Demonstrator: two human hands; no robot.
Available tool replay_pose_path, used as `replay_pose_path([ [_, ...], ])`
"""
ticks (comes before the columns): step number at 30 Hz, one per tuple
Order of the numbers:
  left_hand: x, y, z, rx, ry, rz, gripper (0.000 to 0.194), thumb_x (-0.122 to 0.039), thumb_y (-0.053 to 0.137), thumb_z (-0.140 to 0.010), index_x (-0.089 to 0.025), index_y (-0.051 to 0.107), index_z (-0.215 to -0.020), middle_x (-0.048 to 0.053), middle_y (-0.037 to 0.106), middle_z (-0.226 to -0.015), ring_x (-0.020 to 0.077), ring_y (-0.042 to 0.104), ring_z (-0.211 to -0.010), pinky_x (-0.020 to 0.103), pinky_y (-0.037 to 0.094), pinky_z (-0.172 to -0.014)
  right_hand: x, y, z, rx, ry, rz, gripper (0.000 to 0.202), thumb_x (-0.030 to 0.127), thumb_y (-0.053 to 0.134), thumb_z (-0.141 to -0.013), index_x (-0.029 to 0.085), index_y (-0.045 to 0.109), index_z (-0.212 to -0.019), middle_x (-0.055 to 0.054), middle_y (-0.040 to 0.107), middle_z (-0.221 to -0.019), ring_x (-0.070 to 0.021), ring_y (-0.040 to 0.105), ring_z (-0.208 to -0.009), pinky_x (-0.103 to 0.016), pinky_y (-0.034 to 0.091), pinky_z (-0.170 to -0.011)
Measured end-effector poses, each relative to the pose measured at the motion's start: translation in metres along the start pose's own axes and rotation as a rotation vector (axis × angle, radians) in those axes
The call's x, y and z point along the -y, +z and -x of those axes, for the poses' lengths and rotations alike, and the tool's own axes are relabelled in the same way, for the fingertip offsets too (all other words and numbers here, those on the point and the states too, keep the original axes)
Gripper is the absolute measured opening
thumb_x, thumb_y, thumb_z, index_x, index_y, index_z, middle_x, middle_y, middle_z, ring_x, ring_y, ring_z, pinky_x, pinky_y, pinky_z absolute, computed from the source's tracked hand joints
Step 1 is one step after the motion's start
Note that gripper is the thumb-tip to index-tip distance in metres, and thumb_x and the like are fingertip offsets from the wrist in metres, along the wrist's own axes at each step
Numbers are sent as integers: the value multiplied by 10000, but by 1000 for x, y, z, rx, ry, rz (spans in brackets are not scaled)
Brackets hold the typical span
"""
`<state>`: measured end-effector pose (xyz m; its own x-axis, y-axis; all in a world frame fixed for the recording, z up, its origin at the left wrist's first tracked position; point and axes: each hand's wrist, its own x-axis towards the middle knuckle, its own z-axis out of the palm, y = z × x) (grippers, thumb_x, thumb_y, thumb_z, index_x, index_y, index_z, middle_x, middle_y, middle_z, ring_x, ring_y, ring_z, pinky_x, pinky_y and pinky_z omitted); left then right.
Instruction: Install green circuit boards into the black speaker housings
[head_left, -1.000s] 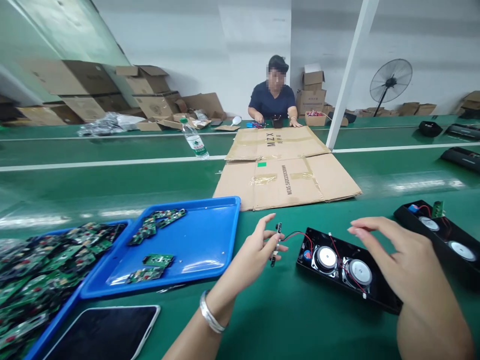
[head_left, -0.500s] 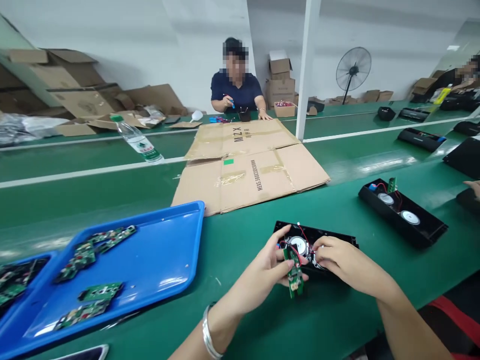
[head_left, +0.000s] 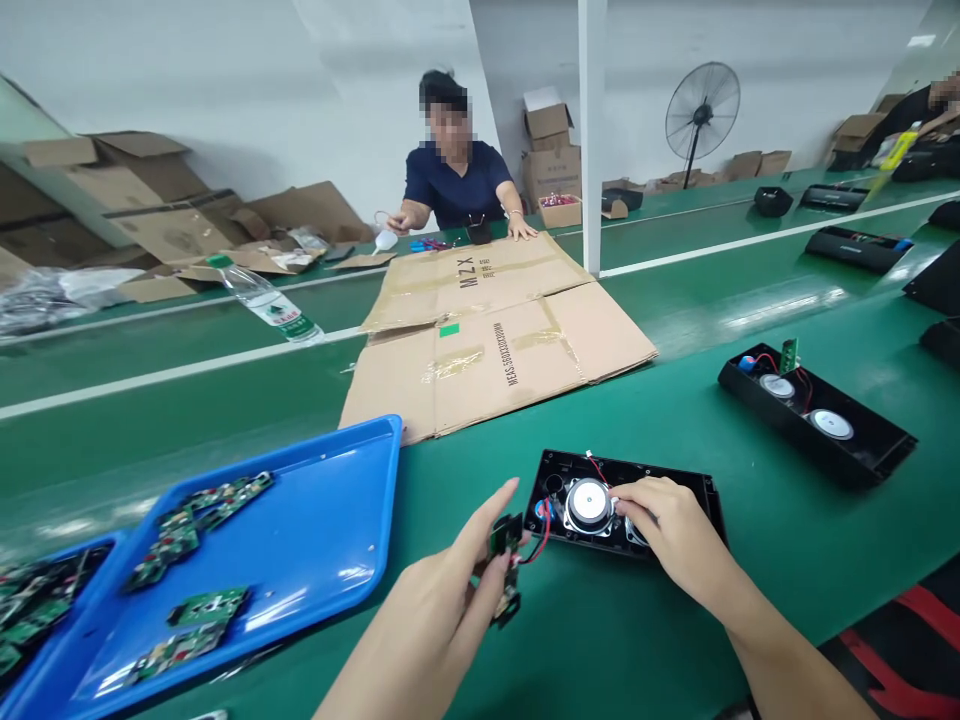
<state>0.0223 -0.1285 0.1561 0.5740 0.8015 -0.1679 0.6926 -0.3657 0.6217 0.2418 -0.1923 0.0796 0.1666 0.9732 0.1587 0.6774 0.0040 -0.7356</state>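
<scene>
My left hand holds a green circuit board at the left of a black speaker housing. Red and black wires run from the board into the housing. My right hand reaches over the housing, its thumb and fingertips pinched on a small white connector beside the round silver speaker. A second speaker is partly hidden under that hand. A thin red wire with a white plug sticks up at the housing's back edge.
A blue tray with several circuit boards lies at the left. Flattened cardboard lies behind the housing. Another open housing is at the right. A bottle lies further back. A person sits across the table.
My left hand has moved left and towards me with the board, away from the speaker. My right hand has shifted left to the speaker's edge. The person opposite has moved a hand sideways to the left.
</scene>
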Motion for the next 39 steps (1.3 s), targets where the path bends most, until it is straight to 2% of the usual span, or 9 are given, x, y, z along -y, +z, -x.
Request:
replay_pose_path([
  [3, -2, 22, -18, -7, 17, 390, 349, -361, 405, -865, -240, 429, -1192, -12, 622, -701, 162, 622, -631, 236, 502, -554, -2, 0, 0, 47, -29, 8, 213, 156, 467, -879, 229, 666, -907, 4, 661, -807, -162, 580, -745, -300, 441, -701],
  [5, 0, 43, -31, -88, 1, 539, 298, -341, 439, -855, -219, 419, -1126, 21, 652, -819, 171, 647, -724, 274, 535, -642, -2, 0, 1, 65, -40, 15, 216, 169, 461, -888, 237, 661, -930, 8, 660, -782, -159, 579, -724, -291, 438, -679],
  [8, 4, 69, -43, -160, -28, 546, 249, -342, 442, -860, -213, 412, -1070, 54, 661, -905, 180, 663, -737, 297, 542, -639, -2, 3, 2, 47, -25, 56, 174, 192, 482, -880, 229, 649, -909, 10, 657, -729, -159, 573, -669, -272, 416, -603],
  [13, 9, 88, -43, -182, -6, 442, 268, -333, 442, -867, -197, 412, -1097, 32, 667, -747, 192, 670, -629, 280, 522, -539, -6, 15, 3, -59, -161, 133, 194, 167, 476, -878, 181, 603, -732, 5, 603, -657, -128, 505, -592, -274, 343, -619],
  [18, 10, 95, -43, -243, 78, 363, 264, -304, 445, -867, -181, 434, -1100, 27, 661, -690, 176, 655, -552, 256, 506, -492, -9, 22, 3, -141, -266, 246, 278, 176, 425, -901, 157, 568, -663, -8, 539, -593, -124, 437, -563, -273, 268, -583],
  [25, 2, 92, -41, -270, 150, 121, 231, -245, 400, -887, -172, 448, -1100, 10, 630, -584, 171, 605, -452, 221, 421, -402, -4, 21, 3, -108, -351, 401, 353, 138, 372, -912, 156, 512, -589, -8, 475, -557, -125, 384, -551, -279, 243, -574],
  [28, 0, 91, -42, -263, 181, -2, 221, -224, 378, -899, -174, 453, -1101, 24, 644, -616, 176, 595, -432, 225, 388, -384, -1, 23, 3, -115, -359, 469, 376, 118, 348, -912, 158, 505, -572, -15, 467, -554, -131, 370, -546, -288, 239, -565],
  [34, 2, 94, -45, -241, 306, -97, 273, -210, 355, -917, -180, 418, -1181, 57, 681, -749, 209, 658, -580, 255, 450, -485, 1, 25, 3, -131, -408, 491, 379, 107, 336, -912, 158, 529, -590, -30, 497, -572, -145, 391, -563, -300, 243, -562],
  [39, 2, 85, -47, -141, 297, 33, 299, -161, 328, -905, -193, 418, -1189, 52, 680, -839, 191, 660, -677, 256, 483, -566, -3, 23, 3, -47, -280, 306, 287, 176, 401, -914, 168, 554, -671, -17, 550, -622, -143, 457, -592, -284, 308, -586],
])
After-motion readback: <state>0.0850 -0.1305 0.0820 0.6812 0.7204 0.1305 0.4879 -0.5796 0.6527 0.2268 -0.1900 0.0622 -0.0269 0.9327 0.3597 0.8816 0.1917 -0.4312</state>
